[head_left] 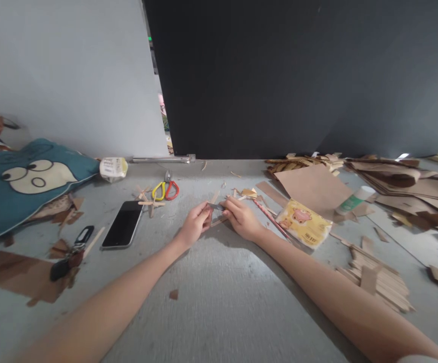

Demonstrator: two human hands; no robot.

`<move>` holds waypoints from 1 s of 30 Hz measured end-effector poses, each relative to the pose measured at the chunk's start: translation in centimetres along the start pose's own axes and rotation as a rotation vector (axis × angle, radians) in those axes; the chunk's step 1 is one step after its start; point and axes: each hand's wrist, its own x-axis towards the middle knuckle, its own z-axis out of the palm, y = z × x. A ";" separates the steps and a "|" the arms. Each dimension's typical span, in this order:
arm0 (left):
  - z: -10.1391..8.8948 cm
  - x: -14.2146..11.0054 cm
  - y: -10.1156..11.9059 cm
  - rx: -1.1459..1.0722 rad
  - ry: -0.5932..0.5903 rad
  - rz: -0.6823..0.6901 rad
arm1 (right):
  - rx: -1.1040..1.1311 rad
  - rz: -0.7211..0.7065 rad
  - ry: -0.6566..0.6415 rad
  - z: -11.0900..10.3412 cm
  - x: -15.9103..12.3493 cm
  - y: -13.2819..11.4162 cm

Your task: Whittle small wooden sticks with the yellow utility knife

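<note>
Apparently, the left hand [196, 223] and right hand [243, 219] pinch opposite ends of a small grey piece [215, 206] toward the table's [203, 302] far edge. It looks light and stiff, best held endwise.

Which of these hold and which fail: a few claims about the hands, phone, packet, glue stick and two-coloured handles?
1. A small grey piece shows between the left hand and right hand. True.
2. The glue stick stands upright. False: it lies on its side.
3. The phone lies to the left of both hands. True.
4. The tool with yellow and red handles is in the right hand. False: it lies on the table.
5. The yellow packet lies left of the phone. False: it lies right of it.
</note>
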 end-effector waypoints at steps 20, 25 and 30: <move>-0.8 0.3 1.3 -0.218 -0.050 -0.173 | -0.085 -0.091 0.005 -0.1 0.0 -0.5; -0.9 -0.3 2.6 -0.565 -0.080 -0.363 | -0.155 -0.144 0.000 -0.1 -0.2 -0.8; -0.9 -0.4 2.8 -0.634 -0.070 -0.494 | -0.147 -0.137 0.002 -0.1 -0.2 -0.9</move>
